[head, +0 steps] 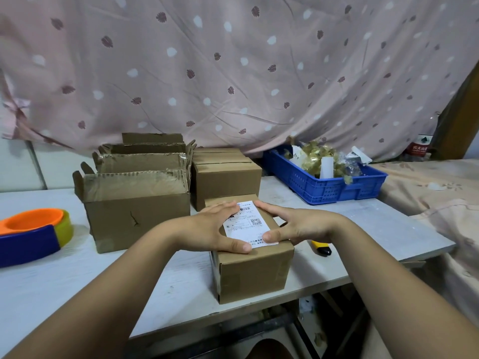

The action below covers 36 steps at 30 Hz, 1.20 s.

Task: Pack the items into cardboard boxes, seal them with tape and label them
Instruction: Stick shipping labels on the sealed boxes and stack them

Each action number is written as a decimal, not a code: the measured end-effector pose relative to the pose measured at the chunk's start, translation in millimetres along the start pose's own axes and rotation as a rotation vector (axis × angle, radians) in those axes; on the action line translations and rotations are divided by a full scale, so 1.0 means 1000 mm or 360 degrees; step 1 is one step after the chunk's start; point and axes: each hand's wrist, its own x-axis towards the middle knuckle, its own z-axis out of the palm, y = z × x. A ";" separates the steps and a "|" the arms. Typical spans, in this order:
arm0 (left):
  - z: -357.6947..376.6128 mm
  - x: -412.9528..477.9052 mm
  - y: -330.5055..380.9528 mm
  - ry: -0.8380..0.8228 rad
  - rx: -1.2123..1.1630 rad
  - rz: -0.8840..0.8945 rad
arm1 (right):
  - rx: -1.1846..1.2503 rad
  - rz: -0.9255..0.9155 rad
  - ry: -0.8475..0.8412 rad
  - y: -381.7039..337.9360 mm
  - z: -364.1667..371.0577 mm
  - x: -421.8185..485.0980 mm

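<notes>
1. One sealed cardboard box [254, 273] near the front edge of the worktop [64, 268], about the middle, with one white shipping label [246, 224] stuck flat on its top.
2. At 10 o'clock from it, a row of open boxes [134, 216] with flaps up, one behind another: four by count, the rear ones partly hidden by those in front.
3. At 12 o'clock, close behind it, closed boxes [225, 180]: two judging by the top seams, the rear one mostly hidden.
4. At 9 o'clock, well apart, one tape dispenser [28, 237] in orange and blue with a yellowish roll, cut off by the left edge of the view.
5. At 2 o'clock, one blue crate [337, 189] on the back right part of the worktop, filled with gold-wrapped pieces and white paper, too jumbled to count.
6. At 3 o'clock, one yellow-and-black knife [322, 248], near the box, partly hidden under the right wrist.
7. Behind everything, a pink curtain [233, 73] with a leaf print; at the far right, a bed [427, 182] under a patterned cover, beside the worktop.
8. Two hands, both on the box top.
   - Left hand [217, 226]: flat, fingers straight and together at the label's left edge, thumb stretched along the near edge of the box top.
   - Right hand [298, 224]: spread wide, fingers straight along the label's right side, thumb pressing its near right corner.
   - Both laid open and pressing down, curled round nothing.
</notes>
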 end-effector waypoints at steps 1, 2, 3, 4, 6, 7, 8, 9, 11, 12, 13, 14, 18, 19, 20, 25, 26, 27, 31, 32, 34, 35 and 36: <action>0.000 -0.001 0.000 0.0005 -0.0003 0.0000 | 0.0006 -0.0008 0.0063 0.000 0.000 0.001; -0.001 0.000 0.000 0.0004 -0.0002 -0.0005 | 0.0002 -0.0016 0.0144 0.000 0.001 0.002; -0.001 0.000 0.001 0.0001 0.0004 -0.0012 | 0.0001 -0.0023 0.0206 0.000 0.002 0.003; -0.003 0.001 0.001 -0.0003 0.0017 -0.0021 | 0.0011 -0.0030 0.0237 0.000 0.003 0.005; -0.005 0.001 0.002 -0.0007 0.0053 -0.0025 | 0.0017 -0.0040 0.0240 0.003 0.003 0.009; -0.005 0.002 0.002 0.0000 0.0061 -0.0019 | 0.0004 -0.0042 0.0240 0.003 0.002 0.010; -0.004 0.002 0.002 0.0016 0.0053 -0.0013 | -0.0009 -0.0037 0.0238 0.003 0.002 0.010; -0.003 0.002 0.003 0.0049 0.0028 -0.0003 | -0.0015 -0.0030 0.0236 0.002 0.001 0.010; 0.003 0.001 0.003 0.0154 -0.0031 0.0029 | 0.0008 -0.0020 0.0215 0.003 -0.001 0.011; 0.007 0.000 0.002 0.0207 -0.0057 0.0029 | 0.0013 -0.0015 0.0196 0.004 -0.002 0.011; 0.011 0.000 0.001 0.0251 -0.0074 0.0009 | 0.0010 -0.0014 0.0171 0.003 -0.003 0.011; 0.013 0.000 0.001 0.0273 -0.0079 -0.0025 | -0.0002 -0.0010 0.0148 0.003 -0.003 0.010; 0.010 -0.001 -0.003 0.0182 0.0004 -0.0084 | -0.0032 0.0031 0.0052 0.004 -0.008 0.008; 0.008 -0.002 -0.004 0.0135 0.0017 -0.0080 | -0.0027 0.0042 0.0013 0.005 -0.009 0.007; 0.006 -0.003 -0.005 0.0083 0.0024 -0.0066 | -0.0021 0.0054 -0.0031 0.006 -0.010 0.006; 0.002 -0.012 -0.004 0.0033 0.0094 -0.0102 | -0.0023 0.0118 -0.0173 0.006 -0.013 0.004; 0.002 -0.013 -0.001 0.0063 0.0127 -0.0146 | -0.0019 0.0129 -0.0179 0.006 -0.013 0.004; 0.002 -0.014 0.001 0.0086 0.0148 -0.0200 | -0.0015 0.0138 -0.0183 0.006 -0.013 0.004; 0.003 -0.018 0.003 0.0090 0.0093 -0.0346 | 0.0031 0.0148 -0.0161 0.004 -0.011 0.000; 0.003 -0.018 0.003 0.0097 0.0062 -0.0377 | 0.0056 0.0145 -0.0153 0.004 -0.010 -0.001; 0.006 -0.020 0.002 0.0138 -0.0079 -0.0404 | 0.0142 0.0125 -0.0138 0.005 -0.006 -0.003; 0.009 -0.022 0.002 0.0175 -0.0217 -0.0384 | 0.0223 0.0107 -0.0125 0.008 -0.002 -0.003; 0.014 -0.023 0.000 0.0220 -0.0387 -0.0352 | 0.0328 0.0090 -0.0098 0.013 0.002 -0.003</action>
